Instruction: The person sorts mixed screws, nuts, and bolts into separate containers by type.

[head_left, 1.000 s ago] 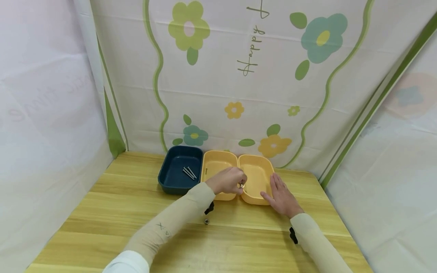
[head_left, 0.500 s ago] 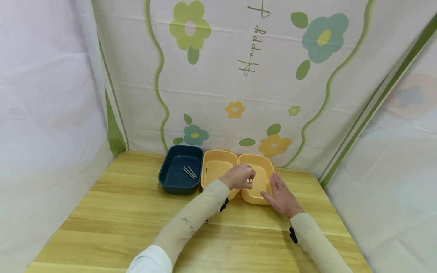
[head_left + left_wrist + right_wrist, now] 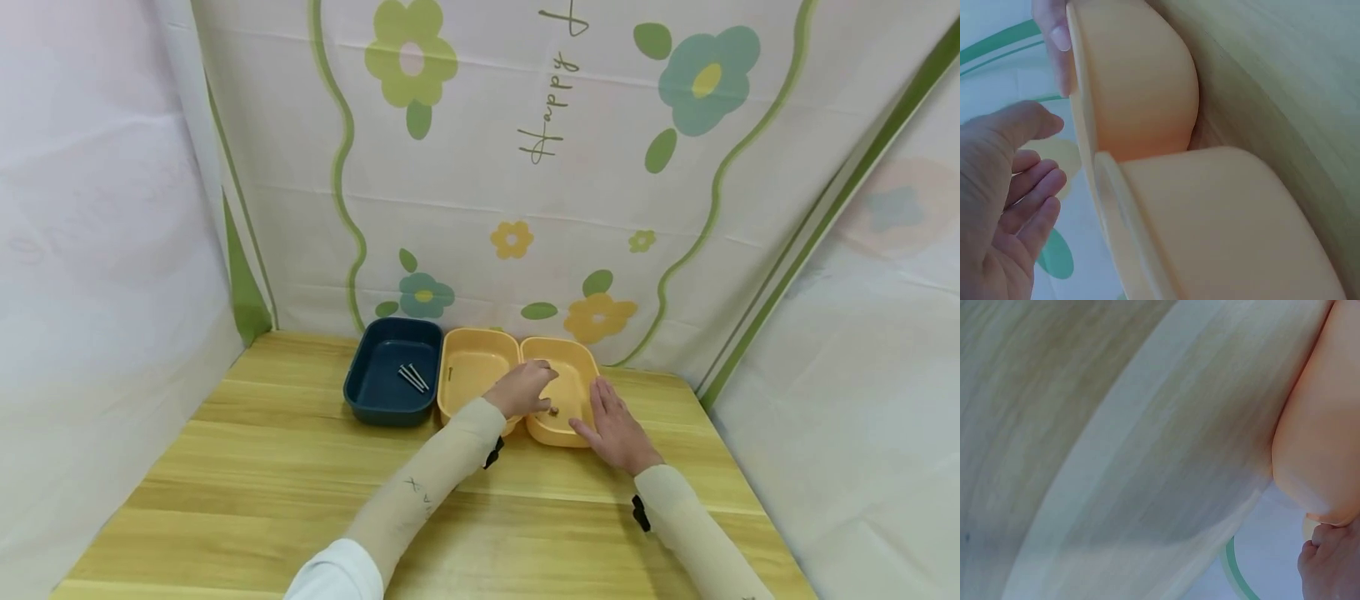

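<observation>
My left hand (image 3: 521, 390) is over the right yellow box (image 3: 567, 437), fingers spread apart and holding nothing. A small metal nut (image 3: 553, 411) lies in that box, just below the fingertips. In the left wrist view, the left hand's loosely bent fingers (image 3: 1044, 181) are beside the rims of the two yellow boxes. My right hand (image 3: 618, 433) rests with straight fingers on the outer right rim of the right box. In the right wrist view only part of the right hand (image 3: 1332, 559) shows, against the box's outer wall.
The middle yellow box (image 3: 480, 337) holds a thin screw (image 3: 450, 373) and adjoins the right one. At the left stands a dark blue box (image 3: 363, 408) with several long screws (image 3: 413, 378). A wooden table (image 3: 247, 483) lies under everything, with a printed cloth (image 3: 450, 192) hanging behind.
My left hand moved right from between the yellow boxes, and its fingers have opened, letting the nut go into the right box. The left forearm now hides the nut seen earlier on the table.
</observation>
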Motion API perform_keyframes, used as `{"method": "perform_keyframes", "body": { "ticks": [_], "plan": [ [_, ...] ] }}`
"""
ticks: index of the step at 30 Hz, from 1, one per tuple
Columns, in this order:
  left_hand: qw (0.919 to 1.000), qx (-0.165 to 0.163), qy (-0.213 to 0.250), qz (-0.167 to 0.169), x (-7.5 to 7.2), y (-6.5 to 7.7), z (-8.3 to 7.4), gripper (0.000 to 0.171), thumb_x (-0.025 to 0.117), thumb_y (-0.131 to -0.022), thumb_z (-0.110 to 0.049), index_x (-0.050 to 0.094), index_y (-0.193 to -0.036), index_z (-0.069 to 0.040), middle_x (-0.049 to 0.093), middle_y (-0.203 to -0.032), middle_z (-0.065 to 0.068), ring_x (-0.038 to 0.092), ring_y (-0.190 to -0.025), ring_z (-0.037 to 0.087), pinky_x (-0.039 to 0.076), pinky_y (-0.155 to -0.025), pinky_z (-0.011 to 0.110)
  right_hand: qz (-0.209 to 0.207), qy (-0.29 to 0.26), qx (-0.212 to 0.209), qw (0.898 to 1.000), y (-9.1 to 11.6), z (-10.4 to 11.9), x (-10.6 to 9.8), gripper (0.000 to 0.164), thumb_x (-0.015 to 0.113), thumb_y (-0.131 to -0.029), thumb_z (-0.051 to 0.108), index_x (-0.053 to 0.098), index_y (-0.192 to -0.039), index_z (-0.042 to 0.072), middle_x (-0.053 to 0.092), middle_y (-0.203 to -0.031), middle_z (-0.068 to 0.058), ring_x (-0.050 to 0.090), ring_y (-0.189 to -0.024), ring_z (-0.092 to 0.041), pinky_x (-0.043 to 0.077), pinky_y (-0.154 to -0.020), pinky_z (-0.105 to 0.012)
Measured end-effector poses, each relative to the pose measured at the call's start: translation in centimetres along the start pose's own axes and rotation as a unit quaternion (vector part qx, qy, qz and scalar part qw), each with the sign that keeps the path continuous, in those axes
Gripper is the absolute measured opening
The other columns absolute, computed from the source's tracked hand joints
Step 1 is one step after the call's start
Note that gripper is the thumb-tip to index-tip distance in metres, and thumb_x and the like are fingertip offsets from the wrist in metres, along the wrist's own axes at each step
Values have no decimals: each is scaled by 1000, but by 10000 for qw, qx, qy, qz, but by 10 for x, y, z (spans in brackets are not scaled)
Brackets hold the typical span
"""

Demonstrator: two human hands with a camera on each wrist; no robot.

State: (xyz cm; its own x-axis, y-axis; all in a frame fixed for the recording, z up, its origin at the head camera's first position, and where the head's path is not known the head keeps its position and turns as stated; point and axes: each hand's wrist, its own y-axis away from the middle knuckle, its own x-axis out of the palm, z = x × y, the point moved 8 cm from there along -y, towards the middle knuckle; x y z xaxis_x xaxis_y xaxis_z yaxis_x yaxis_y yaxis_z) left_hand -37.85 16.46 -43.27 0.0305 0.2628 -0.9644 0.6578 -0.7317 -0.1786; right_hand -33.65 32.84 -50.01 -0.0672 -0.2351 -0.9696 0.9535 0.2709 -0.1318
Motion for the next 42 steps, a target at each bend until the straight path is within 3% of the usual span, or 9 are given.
{"method": "perform_keyframes", "body": {
  "ticks": [5, 11, 16, 21, 26, 35, 42],
  "plan": [
    [9999, -72, 68, 93, -6, 12, 7, 56, 75, -97, -27, 62, -146, -5, 63, -148, 11, 67, -129, 23, 57, -107, 31, -21, -14, 30, 10000, -1, 0, 0, 94, 44, -110, 57, 12, -163, -14, 8, -174, -33, 10, -162, -51, 19, -129, -67],
    [9998, 219, -19, -22, -22, 39, 11, 52, 77, -95, -27, 66, -141, -4, 68, -142, 11, 70, -123, 22, 58, -105, 31, -19, -57, 19, 10000, -1, 0, 0, 95, 44, -109, 57, 11, -164, -13, 7, -174, -33, 11, -162, -51, 19, -129, -67],
    [9989, 468, -17, -63, -32, 66, 14, 50, 77, -95, -27, 67, -139, -6, 69, -139, 10, 69, -124, 22, 57, -108, 33, -13, -43, -12, 10000, -2, -1, 2, 95, 44, -109, 57, 12, -163, -14, 8, -173, -34, 10, -162, -52, 18, -129, -67],
    [9987, 484, 107, 67, -37, 95, 18, 51, 77, -96, -29, 67, -140, -7, 69, -139, 9, 68, -125, 21, 56, -109, 35, -59, -88, -17, 9999, -2, -1, 1, 94, 46, -109, 55, 13, -163, -14, 10, -173, -34, 11, -162, -51, 18, -129, -66],
    [9979, 645, 55, 23, -42, 129, 17, 48, 78, -96, -30, 69, -136, -5, 71, -133, 10, 71, -117, 20, 60, -101, 32, 4, 27, 5, 10000, -2, -1, 2, 93, 45, -110, 55, 13, -163, -14, 9, -174, -33, 11, -162, -51, 19, -130, -66],
    [9969, 742, 103, 232, -33, 174, 21, 43, 78, -95, -28, 71, -132, -8, 71, -124, 6, 69, -101, 13, 61, -87, 25, -6, -16, 22, 10000, -1, -1, 1, 93, 45, -110, 55, 12, -163, -14, 8, -174, -33, 11, -162, -51, 19, -129, -66],
    [9960, 620, 321, 556, -17, 194, 26, 45, 79, -95, -28, 70, -134, -5, 72, -130, 8, 71, -110, 16, 62, -93, 31, -14, 7, 3, 10000, -1, -2, 2, 93, 45, -110, 55, 12, -164, -14, 8, -174, -33, 11, -162, -51, 19, -129, -66]
  ]
}}
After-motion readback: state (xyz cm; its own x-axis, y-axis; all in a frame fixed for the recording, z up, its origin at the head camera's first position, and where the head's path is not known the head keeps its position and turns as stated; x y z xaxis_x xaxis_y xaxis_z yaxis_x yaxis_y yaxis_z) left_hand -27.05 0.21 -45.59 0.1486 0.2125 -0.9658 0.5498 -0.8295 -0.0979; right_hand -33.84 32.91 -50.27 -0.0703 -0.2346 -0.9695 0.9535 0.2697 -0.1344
